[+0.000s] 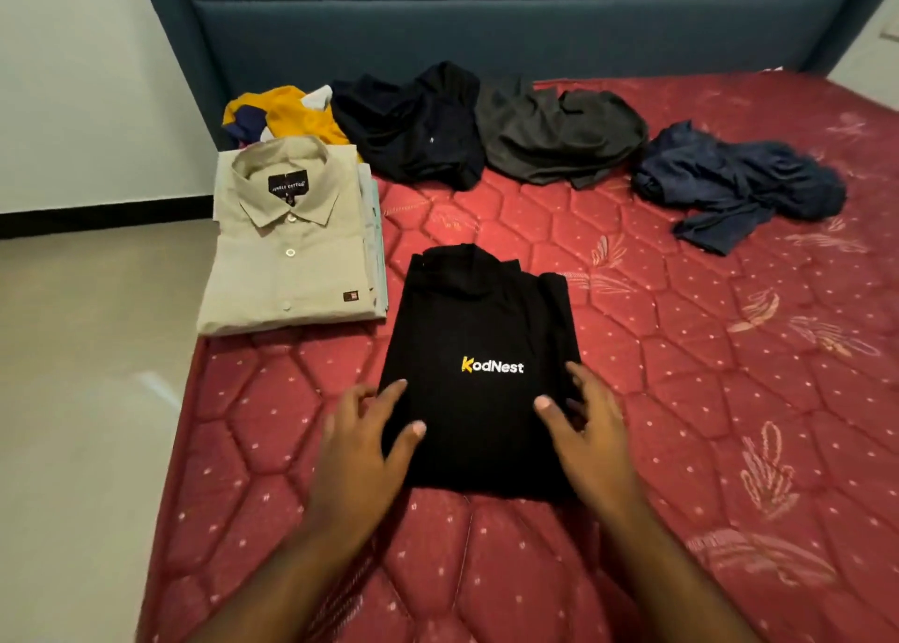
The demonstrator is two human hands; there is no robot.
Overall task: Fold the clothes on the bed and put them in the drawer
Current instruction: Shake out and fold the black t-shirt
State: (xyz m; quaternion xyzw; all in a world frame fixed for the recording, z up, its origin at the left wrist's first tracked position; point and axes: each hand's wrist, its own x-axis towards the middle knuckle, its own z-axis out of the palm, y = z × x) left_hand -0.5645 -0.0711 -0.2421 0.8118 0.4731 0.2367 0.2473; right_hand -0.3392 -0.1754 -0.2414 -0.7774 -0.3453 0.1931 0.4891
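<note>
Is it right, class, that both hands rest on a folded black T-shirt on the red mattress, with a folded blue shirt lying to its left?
Not quite. The head view shows the left hand and right hand on the folded black T-shirt on the red mattress, but the folded shirt to its left is beige, not blue.

Bedroom corner, dim indoor light.
Blue padded headboard [511,25] along the top; pale wall [82,83] upper left; beige floor [92,375] lower left.
</note>
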